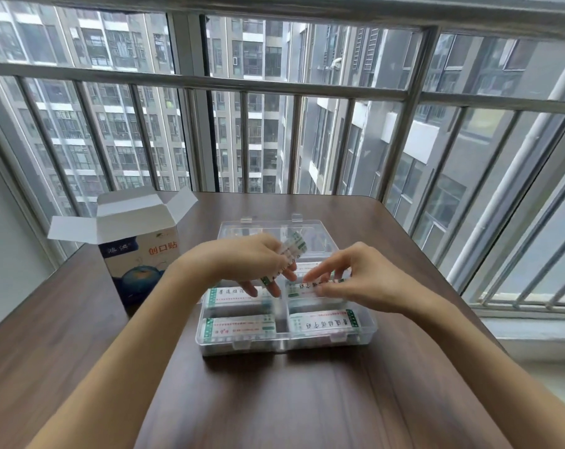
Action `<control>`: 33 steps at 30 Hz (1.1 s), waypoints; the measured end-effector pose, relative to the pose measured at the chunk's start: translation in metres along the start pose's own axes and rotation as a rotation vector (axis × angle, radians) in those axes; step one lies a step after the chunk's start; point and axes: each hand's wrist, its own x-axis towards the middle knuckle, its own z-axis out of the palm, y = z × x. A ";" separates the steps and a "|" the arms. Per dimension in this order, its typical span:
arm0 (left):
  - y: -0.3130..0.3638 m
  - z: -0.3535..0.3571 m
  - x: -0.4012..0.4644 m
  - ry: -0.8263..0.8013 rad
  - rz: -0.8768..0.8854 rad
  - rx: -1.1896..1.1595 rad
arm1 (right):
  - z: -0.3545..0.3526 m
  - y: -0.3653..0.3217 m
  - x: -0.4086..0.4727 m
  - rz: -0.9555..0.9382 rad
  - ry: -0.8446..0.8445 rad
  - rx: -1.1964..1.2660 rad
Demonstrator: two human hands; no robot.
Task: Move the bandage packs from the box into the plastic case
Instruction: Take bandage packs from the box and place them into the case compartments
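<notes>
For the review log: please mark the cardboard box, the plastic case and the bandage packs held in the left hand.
cardboard box (145,267): head view, printed front face.
plastic case (284,343): head view, clear near wall.
bandage packs (293,247): head view, upper end of the bundle above the fingers.
left hand (242,259): head view, back of hand.

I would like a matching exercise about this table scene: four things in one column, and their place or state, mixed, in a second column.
Things:
1. cardboard box
2. plastic case
3. left hand
4. right hand

States:
A. pinches a bandage pack lying in the case
B. stands left of the case, flaps open
C. holds a bunch of packs above the case
D. lid open, packs in its compartments

Pairs: 1-B, 2-D, 3-C, 4-A
</notes>
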 end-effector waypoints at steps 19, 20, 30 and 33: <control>0.000 0.009 0.004 -0.061 0.008 0.081 | -0.033 -0.015 0.007 0.409 -0.159 -0.494; 0.000 0.009 0.004 -0.064 0.007 0.080 | -0.032 -0.018 0.009 0.416 -0.184 -0.533; -0.001 0.008 0.002 -0.086 0.006 0.081 | -0.027 -0.035 0.021 0.473 -0.347 -0.597; -0.002 0.006 0.002 -0.075 0.008 0.065 | -0.028 -0.032 0.019 0.492 -0.342 -0.555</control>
